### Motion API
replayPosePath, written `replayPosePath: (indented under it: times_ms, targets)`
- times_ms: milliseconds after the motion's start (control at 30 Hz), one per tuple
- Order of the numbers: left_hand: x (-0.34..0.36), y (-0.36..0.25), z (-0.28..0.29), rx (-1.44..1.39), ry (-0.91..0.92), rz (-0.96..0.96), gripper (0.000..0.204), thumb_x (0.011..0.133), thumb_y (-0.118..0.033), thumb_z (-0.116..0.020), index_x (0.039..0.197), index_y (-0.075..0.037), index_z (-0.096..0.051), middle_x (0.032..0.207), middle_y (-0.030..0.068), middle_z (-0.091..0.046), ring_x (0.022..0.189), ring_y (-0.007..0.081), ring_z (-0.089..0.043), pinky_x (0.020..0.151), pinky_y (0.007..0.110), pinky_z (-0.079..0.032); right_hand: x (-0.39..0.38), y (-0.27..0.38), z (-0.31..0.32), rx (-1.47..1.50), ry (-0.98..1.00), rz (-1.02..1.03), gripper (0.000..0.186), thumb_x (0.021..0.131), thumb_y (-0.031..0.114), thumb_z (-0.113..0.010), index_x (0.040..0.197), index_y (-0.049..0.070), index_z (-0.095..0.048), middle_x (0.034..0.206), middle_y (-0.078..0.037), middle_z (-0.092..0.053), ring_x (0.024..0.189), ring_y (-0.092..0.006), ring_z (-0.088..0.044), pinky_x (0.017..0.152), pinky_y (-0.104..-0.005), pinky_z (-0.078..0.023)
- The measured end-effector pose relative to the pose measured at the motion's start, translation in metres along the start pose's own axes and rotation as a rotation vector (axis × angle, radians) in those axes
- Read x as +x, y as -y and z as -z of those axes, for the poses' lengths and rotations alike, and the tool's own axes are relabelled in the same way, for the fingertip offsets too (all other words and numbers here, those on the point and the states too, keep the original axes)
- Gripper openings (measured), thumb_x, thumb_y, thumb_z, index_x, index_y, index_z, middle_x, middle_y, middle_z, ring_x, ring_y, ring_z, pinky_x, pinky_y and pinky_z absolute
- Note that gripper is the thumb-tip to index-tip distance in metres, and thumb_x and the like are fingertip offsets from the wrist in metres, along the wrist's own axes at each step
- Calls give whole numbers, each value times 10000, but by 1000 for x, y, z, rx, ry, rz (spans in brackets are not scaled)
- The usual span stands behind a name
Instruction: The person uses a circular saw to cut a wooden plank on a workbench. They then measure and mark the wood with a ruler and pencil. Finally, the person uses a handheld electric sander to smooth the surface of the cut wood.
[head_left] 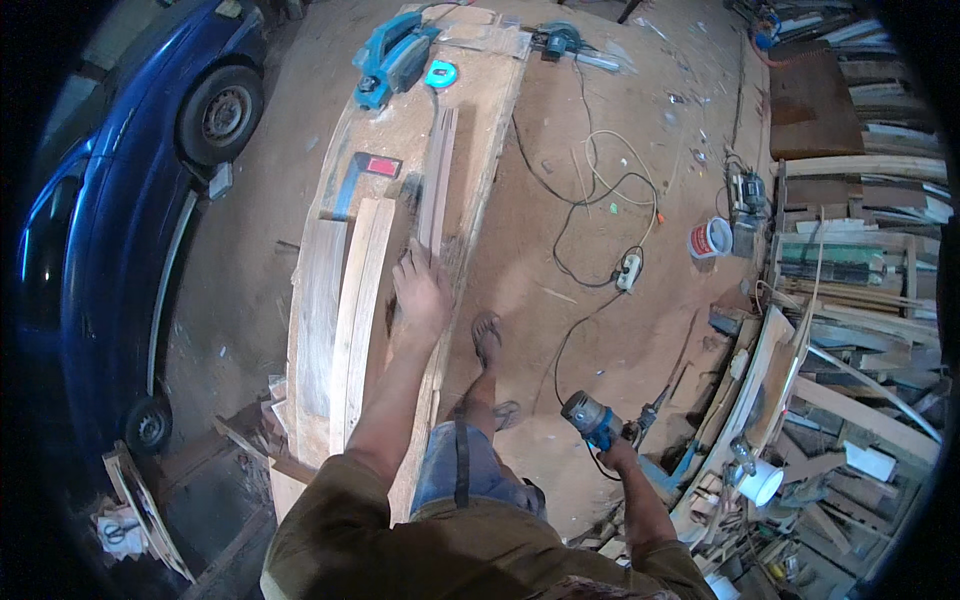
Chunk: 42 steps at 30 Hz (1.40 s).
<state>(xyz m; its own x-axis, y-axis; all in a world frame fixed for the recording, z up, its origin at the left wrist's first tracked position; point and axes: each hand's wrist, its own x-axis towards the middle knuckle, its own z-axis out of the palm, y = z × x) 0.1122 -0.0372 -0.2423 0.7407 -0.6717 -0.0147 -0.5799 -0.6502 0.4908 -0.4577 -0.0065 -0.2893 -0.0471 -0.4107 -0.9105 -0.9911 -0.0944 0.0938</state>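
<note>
On the long workbench [480,140], my left hand [422,295] has its fingers closed around the near end of a narrow wooden strip [436,185]. Off to the right of my body, my right hand [620,457] grips a blue-and-grey corded power tool [592,418], held low above the ground. The tool's exact kind is unclear from here. Left of my left hand lie a pale wooden board [362,300] and a greyer board [324,310]. A square with a blue blade and red stock [382,166] rests beyond them.
A blue electric planer [395,60] and a turquoise tape measure [440,74] sit at the bench's far end. A circular saw [562,42], cords and a power strip [629,272] lie on the ground. A bucket [710,238] and stacked timber [860,250] line the right; a blue car [120,200] stands left.
</note>
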Motion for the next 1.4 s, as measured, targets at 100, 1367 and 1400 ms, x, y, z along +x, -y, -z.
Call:
replayPosePath:
  times_ms: [100, 1367, 1400]
  targets:
    - [-2, -18, -5, 130, 186, 21, 797, 870, -308, -717, 1542, -60, -368, 1464, 313, -393, 1349, 482, -368, 1143, 543, -312, -7, 11, 4, 27, -19, -3, 537, 792, 306, -711, 1249, 28, -663, 1272, -240, -672, 1191, -385, -651, 1004, -469, -526]
    - [232, -48, -101, -25, 55, -373, 1018, 838, -741, -621, 1568, -75, -377, 1478, 220, -510, 1372, 394, -438, 1171, 464, -349, -86, 281, 98, 1260, -684, 569, 195, 810, 34, -704, 994, 25, -642, 829, -3, -610, 775, -89, -568, 717, -260, -467]
    - [234, -47, -101, -23, 62, -371, 1015, 838, -738, -623, 1565, -73, -382, 1476, 219, -511, 1371, 394, -440, 1171, 464, -350, -82, 294, 98, 1278, -712, 610, 195, 809, 29, -700, 996, 24, -645, 832, -2, -612, 777, -88, -567, 717, -258, -465]
